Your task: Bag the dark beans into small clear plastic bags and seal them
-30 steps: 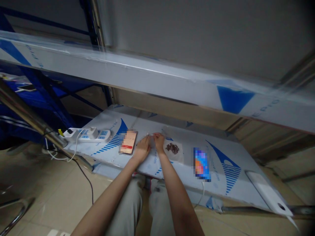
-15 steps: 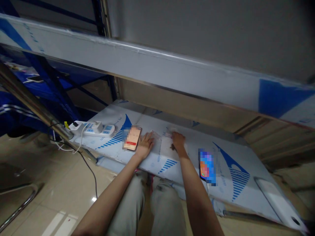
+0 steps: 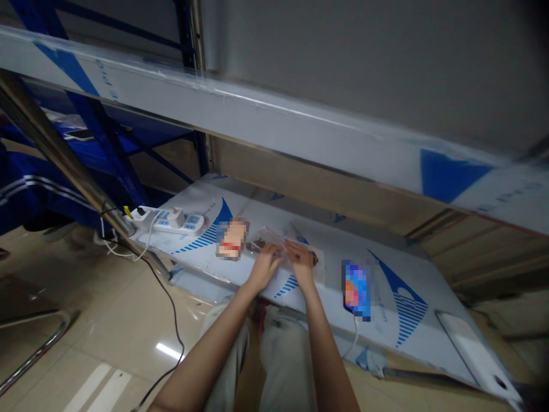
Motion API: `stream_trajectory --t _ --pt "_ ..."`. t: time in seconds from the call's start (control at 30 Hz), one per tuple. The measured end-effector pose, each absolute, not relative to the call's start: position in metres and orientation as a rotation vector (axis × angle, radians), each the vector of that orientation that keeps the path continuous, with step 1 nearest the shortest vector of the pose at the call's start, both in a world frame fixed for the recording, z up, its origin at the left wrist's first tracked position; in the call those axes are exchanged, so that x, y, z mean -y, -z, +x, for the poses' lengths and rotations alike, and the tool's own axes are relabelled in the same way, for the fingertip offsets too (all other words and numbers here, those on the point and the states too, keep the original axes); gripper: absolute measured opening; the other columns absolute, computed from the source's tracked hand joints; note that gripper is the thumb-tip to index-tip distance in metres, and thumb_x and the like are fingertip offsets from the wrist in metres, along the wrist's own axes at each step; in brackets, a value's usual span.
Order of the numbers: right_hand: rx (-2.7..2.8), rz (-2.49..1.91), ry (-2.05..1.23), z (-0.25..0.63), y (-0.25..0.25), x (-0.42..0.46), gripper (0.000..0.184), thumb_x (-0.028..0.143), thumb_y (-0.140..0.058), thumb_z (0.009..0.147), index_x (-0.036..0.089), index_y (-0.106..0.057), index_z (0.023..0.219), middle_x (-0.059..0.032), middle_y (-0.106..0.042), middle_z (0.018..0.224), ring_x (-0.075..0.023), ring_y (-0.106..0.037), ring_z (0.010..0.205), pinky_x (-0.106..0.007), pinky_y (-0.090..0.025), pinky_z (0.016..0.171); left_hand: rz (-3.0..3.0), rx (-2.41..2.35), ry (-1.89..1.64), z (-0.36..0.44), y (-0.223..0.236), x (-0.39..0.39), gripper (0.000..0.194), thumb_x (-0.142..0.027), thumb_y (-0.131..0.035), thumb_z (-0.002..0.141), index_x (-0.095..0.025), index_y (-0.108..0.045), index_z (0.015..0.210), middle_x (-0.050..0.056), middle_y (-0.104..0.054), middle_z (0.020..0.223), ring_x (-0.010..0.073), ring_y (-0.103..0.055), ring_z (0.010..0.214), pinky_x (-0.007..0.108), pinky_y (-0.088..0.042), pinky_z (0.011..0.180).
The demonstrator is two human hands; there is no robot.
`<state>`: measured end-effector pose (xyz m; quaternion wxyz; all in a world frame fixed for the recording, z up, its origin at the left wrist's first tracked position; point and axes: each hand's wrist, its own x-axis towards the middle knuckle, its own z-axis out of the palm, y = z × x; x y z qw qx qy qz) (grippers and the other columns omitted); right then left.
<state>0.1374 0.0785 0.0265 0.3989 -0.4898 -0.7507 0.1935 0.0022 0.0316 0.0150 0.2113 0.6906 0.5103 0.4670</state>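
Hands [image 3: 263, 267] [image 3: 302, 264] angled inward, close together, at clear bag [image 3: 266, 234].

Upper shelf edge [image 3: 266, 114], blue print on the protective film: "E Pro" toward the left end, then "E Pro" again at far right, next letters too faint to call. Lower shelf [image 3: 343, 240] film: "PE Pro" beside the left blue triangle [image 3: 226, 210], "Film" by the right blue triangle [image 3: 405, 297], other print near the right hand [image 3: 301, 260] only partly legible. Left phone [image 3: 234, 240] and right phone [image 3: 357, 292] screens pixelated, power strip [image 3: 195, 225] markings too small to read.
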Motion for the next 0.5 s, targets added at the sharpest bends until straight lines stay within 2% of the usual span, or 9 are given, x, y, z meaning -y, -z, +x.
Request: stream_trajectory --t 0.1,0.23,0.5 --pt "1.767 -1.204 -0.6 0.129 -0.015 -0.048 0.025 0.032 -0.047 0.077 0.022 -0.067 0.088 -0.0052 -0.065 0.096 -0.0194 -0.057 0.093 -0.036 -0.039 0.087 1.839 -1.45 -1.351 0.007 -0.008 -0.019 0.02 -0.029 -0.04 0.083 -0.017 -0.052 0.094 0.006 -0.055 0.097 0.0172 -0.049 0.095 0.033 -0.038 0.085" --pt "1.609 -1.194 -0.75 0.124 -0.002 -0.025 0.026 0.034 -0.048 0.076 0.019 -0.067 0.086 -0.0073 -0.066 0.093 -0.0198 -0.058 0.09 -0.037 -0.04 0.086 1.775 -1.459 -1.34 0.005 -0.004 -0.005 0.02 -0.033 -0.047 0.079 -0.017 -0.054 0.091 0.005 -0.058 0.091 0.0159 -0.052 0.088 0.029 -0.041 0.079" --pt "1.44 -1.17 -0.942 0.121 0.009 0.001 0.035 0.04 -0.044 0.078 0.017 -0.063 0.096 -0.0084 -0.062 0.103 -0.0198 -0.055 0.098 -0.035 -0.039 0.088 1.751 -1.384 -1.279 0.004 -0.002 0.013 0.019 -0.031 -0.047 0.079 -0.017 -0.06 0.08 0.003 -0.062 0.079 0.0138 -0.054 0.075 0.025 -0.041 0.069"
